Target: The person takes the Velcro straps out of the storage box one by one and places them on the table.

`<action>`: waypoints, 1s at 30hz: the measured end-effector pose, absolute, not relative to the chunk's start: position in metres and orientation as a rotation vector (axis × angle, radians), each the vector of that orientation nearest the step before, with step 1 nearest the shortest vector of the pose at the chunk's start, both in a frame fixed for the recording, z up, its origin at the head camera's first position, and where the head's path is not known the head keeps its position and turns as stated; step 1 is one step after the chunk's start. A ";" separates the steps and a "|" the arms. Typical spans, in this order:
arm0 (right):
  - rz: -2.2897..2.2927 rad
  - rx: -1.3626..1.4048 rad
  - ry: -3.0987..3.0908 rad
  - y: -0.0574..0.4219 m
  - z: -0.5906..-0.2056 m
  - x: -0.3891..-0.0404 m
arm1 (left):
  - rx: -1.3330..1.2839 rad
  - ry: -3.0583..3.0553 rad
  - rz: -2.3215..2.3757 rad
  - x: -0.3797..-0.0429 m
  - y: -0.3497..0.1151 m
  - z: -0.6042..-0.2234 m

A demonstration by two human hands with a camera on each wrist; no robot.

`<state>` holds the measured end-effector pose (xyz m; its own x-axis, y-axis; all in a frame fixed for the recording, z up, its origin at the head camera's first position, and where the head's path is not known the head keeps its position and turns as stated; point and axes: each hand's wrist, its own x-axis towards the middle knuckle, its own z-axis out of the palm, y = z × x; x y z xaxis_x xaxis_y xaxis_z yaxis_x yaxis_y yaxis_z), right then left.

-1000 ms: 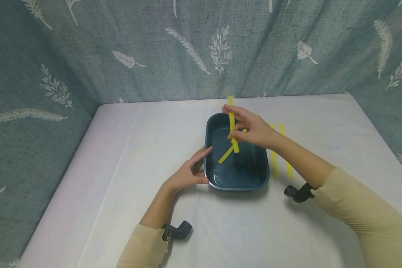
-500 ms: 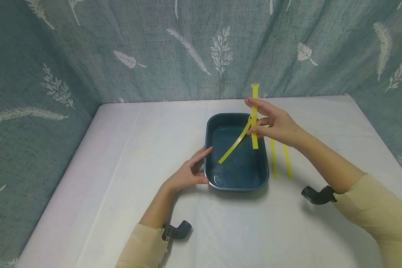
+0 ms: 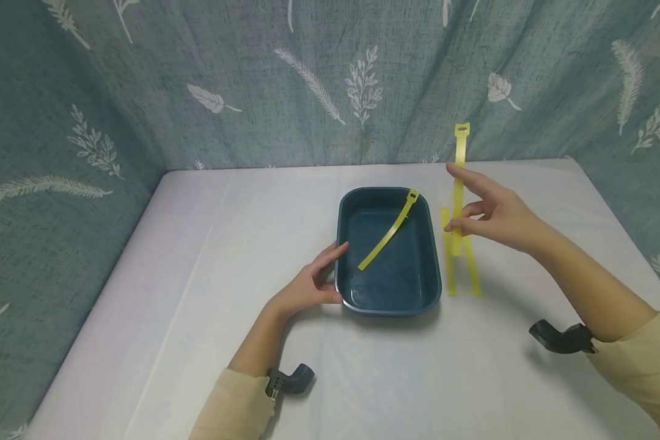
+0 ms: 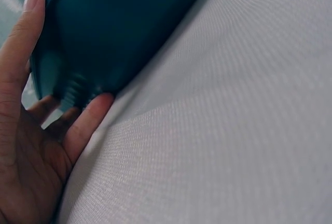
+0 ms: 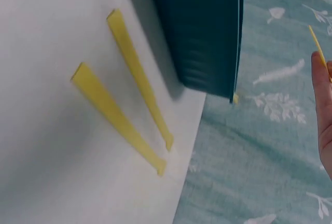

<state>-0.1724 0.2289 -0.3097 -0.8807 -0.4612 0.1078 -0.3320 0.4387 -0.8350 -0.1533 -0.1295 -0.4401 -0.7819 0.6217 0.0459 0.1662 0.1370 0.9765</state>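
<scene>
In the head view, a dark blue plastic bin (image 3: pixel 389 293) stands on the white table, and my left hand (image 3: pixel 307 286) rests against its left side with fingers and thumb spread. The left wrist view shows this hand (image 4: pixel 36 146) touching the bin's outer wall (image 4: pixel 114 32). One yellow cable tie (image 3: pixel 390 234) with a slotted head lies slantwise in the bin, its head near the far right rim. To the right of the bin, my right hand (image 3: pixel 495 211) pinches another yellow cable tie (image 3: pixel 458 195) upright, slotted head up, above the table.
Two more yellow cable ties lie beside the bin's right wall: the inner tie (image 5: pixel 136 73) and the outer tie (image 5: pixel 116 115). A teal leaf-patterned curtain (image 3: pixel 319 79) hangs behind the white table (image 3: pixel 242 244) and along its left side.
My right hand has moved from over the bin to the right, carrying the pinched cable tie. The tie in the bin stays there, now fully uncovered. My left hand has not moved.
</scene>
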 end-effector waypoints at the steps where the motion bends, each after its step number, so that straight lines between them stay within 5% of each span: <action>1: -1.427 -0.705 2.547 0.232 -0.310 -0.171 | 0.758 2.047 1.684 -0.153 -0.130 -0.440; 30: -1.377 -0.582 2.517 0.293 -0.366 -0.146 | 0.774 2.036 1.701 -0.152 -0.129 -0.440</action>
